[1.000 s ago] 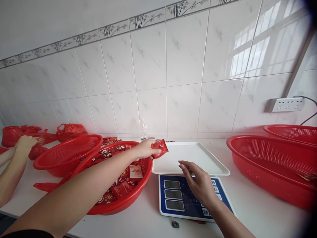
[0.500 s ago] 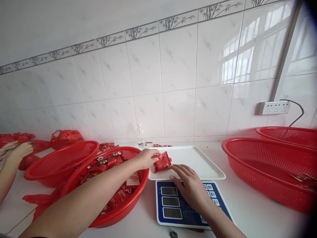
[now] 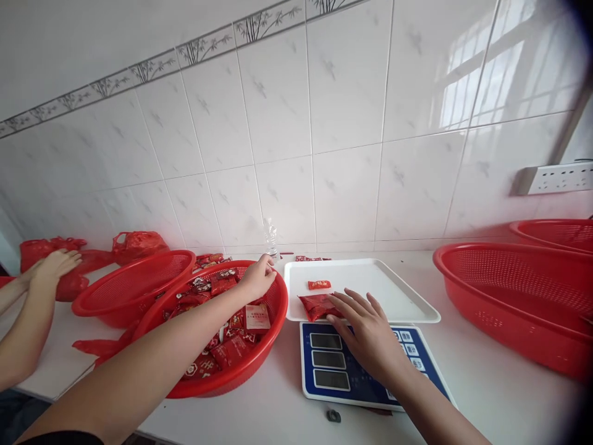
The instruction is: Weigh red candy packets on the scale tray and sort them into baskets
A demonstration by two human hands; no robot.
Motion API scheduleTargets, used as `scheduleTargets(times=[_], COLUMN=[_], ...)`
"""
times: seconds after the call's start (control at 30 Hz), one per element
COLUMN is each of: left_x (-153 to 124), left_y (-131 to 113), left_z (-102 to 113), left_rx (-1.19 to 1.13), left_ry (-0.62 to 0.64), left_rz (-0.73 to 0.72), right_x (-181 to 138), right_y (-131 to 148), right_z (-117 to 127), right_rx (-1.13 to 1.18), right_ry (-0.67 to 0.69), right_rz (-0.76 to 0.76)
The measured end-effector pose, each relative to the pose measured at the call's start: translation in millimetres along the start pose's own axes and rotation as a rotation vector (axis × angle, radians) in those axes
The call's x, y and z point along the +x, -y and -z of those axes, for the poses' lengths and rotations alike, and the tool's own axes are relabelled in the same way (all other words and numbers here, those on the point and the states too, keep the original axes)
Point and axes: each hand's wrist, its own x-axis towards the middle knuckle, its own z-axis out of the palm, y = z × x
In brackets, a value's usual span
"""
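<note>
A red round basket (image 3: 273, 312) full of red snack packets sits left of a white tray (image 3: 393, 296) that rests on a blue-faced scale (image 3: 352, 377). My left hand (image 3: 257, 278) hovers over the basket's far rim with fingers loosely curled and nothing visible in them. My right hand (image 3: 365, 330) lies flat with fingers spread on the tray's front edge, its fingertips touching a large red packet (image 3: 315, 305). A small red packet (image 3: 319, 284) lies further back on the tray.
An empty red basket (image 3: 134, 287) and red plastic bags (image 3: 134, 243) stand at the left, where another person's hands (image 3: 50, 267) work. Two large red baskets (image 3: 514, 296) fill the right. A clear bottle (image 3: 270, 238) stands by the tiled wall. A power strip (image 3: 556, 178) hangs at right.
My left hand put the large red packet down on the tray and drew back over the basket. A small packet now lies on the tray. My right hand stayed at the tray's front.
</note>
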Motion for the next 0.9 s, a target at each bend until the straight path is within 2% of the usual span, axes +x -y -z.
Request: scheduleTargets(times=[0.1,0.23,0.27,0.33,0.43,0.57,0.73,0.83,0.9], left_x=[-17,-39,-43,-48,-50,-44,-24,-9,-1], left_y=[13,13,10,4,1,8,13,3,-8], left_z=[-1,-2,-1,2,5,13,45,63,64], left_rx=[0.113,0.24,0.299,0.383,0.372,0.391,0.441,0.354,0.261], left_ry=[0.25,0.651,0.717,0.758,0.708,0.607,0.275,0.062,-0.036], left_rz=[0.064,-0.002,-0.028,-0.061,-0.044,-0.055,-0.035,-0.017,-0.037], right_x=[0,0,0,0,1,2,3,3,3], right_y=[1,1,1,1,0,0,1,0,-1], right_z=[1,0,-1,-1,0,2,7,8,8], right_rx=[0.061,0.099,0.102,0.106,0.117,0.142,0.165,0.188,0.198], right_ry=[-0.041,-0.077,-0.079,-0.078,-0.082,-0.087,-0.114,-0.123,-0.127], right_rz=[0.0,0.002,0.004,0.007,0.011,0.009,-0.015,-0.026,-0.037])
